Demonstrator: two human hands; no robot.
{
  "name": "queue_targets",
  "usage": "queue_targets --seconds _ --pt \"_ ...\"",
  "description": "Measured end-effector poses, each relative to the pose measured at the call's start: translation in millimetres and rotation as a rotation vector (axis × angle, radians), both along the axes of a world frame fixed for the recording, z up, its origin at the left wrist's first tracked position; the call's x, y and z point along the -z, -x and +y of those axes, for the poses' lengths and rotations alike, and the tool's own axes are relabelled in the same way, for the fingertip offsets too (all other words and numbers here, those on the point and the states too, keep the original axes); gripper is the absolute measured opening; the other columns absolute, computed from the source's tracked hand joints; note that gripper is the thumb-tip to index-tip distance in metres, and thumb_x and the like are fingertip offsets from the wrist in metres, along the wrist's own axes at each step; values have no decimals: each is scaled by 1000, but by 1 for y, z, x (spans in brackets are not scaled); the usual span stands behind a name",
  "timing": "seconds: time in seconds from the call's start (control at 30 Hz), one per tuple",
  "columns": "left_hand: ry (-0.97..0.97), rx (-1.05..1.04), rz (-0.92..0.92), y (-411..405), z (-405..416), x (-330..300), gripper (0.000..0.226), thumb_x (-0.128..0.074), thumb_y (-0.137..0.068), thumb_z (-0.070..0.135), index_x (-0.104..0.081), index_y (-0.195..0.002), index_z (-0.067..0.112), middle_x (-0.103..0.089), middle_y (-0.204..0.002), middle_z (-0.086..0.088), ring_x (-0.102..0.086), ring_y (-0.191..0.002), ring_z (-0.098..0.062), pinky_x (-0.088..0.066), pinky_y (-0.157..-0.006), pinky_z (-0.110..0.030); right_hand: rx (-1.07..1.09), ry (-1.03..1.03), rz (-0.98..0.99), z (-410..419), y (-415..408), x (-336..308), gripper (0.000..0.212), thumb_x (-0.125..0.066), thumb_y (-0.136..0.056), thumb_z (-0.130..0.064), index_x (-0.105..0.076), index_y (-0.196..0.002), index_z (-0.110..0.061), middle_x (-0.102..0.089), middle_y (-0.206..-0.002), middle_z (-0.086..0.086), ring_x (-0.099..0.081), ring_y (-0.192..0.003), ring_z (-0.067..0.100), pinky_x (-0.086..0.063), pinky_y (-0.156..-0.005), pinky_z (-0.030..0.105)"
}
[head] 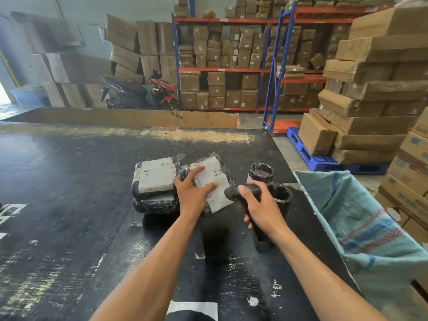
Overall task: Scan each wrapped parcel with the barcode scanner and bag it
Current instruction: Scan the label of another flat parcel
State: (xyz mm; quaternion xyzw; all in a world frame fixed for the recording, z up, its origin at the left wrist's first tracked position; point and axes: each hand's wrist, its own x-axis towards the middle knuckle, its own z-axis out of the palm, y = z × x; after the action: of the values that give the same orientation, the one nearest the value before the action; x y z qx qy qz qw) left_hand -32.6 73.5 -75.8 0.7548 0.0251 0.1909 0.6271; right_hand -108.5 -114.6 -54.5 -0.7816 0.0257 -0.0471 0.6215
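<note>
A black-wrapped parcel (214,174) with a white shipping label lies on the black table (69,181). My left hand (192,193) rests on it, fingers spread over the label and thumb at its left edge. My right hand (259,205) grips a black barcode scanner (234,192), its head pointing left at the label from close by. Left of these, another labelled black parcel (155,177) sits on top of a third parcel (155,205). A teal woven sack (361,228) hangs open at the table's right edge.
Two black-wrapped cylinders (261,173) stand behind my right hand. A long flat cardboard piece (139,117) lies at the table's far edge. Stacked cartons (370,89) on a blue pallet (310,156) fill the right; racks of boxes and a motorbike (148,91) stand behind.
</note>
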Motion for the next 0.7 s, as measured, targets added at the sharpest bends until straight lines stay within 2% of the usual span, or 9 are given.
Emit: queue_targets --seconds 0.07,0.17,0.27,0.33,0.43,0.53,0.63,0.7 --pt "48 -61 -27 -6 3 -18 51 -94 -69 25 -68 -106 49 -36 -127 -5 -54 -102 -18 -38 -70 7 -22 82 15 8 6 13 46 -64 -85 -67 -51 -125 -47 -76 -83 4 -69 -54 18 -58 -47 34" --pt "121 -160 -64 -15 12 -47 52 -94 -69 25 -67 -107 49 -37 -126 -5 -55 -98 -18 -38 -66 6 -62 221 121 25 10 37 56 -58 -79 -75 -46 -127 -48 -75 -83 2 -73 -58 19 -57 -49 29" --pt "188 -205 -111 -19 25 -68 56 -95 -67 26 -68 -110 49 -38 -124 -3 -54 -92 -1 -40 -68 6 -86 333 234 48 7 63 67 -54 -80 -78 -41 -135 -43 -72 -102 9 -75 -88 32 -64 -79 42" --pt "191 -215 -128 -17 32 -72 58 -95 -66 28 -69 -113 49 -39 -125 -2 -54 -94 -1 -41 -73 3 -97 346 262 63 6 74 66 -55 -83 -76 -40 -136 -39 -71 -109 13 -73 -99 39 -61 -90 52" --pt "207 -219 -159 -6 42 -70 57 -96 -64 30 -70 -111 50 -39 -123 1 -58 -105 -12 -48 -76 -1 -156 391 256 84 3 81 65 -55 -89 -71 -40 -139 -31 -74 -112 17 -72 -101 42 -60 -90 55" --pt "220 -238 -158 6 54 -65 58 -96 -61 34 -69 -109 54 -38 -128 -1 -60 -108 -17 -56 -87 -20 -197 453 250 99 -2 86 68 -53 -92 -71 -39 -142 -26 -75 -113 15 -72 -102 40 -60 -90 55" --pt "233 -267 -173 12 69 -60 59 -96 -60 34 -70 -109 54 -39 -121 6 -60 -101 -7 -53 -78 -10 -228 494 263 106 -5 91 69 -51 -92 -72 -40 -143 -27 -78 -93 3 -75 -97 31 -61 -87 54" --pt "240 -267 -170 13 76 -58 59 -97 -60 32 -71 -109 50 -39 -119 9 -60 -103 -7 -57 -83 -17 -226 506 275 108 -7 94 67 -50 -91 -74 -41 -140 -28 -77 -80 -1 -77 -86 25 -64 -82 50"
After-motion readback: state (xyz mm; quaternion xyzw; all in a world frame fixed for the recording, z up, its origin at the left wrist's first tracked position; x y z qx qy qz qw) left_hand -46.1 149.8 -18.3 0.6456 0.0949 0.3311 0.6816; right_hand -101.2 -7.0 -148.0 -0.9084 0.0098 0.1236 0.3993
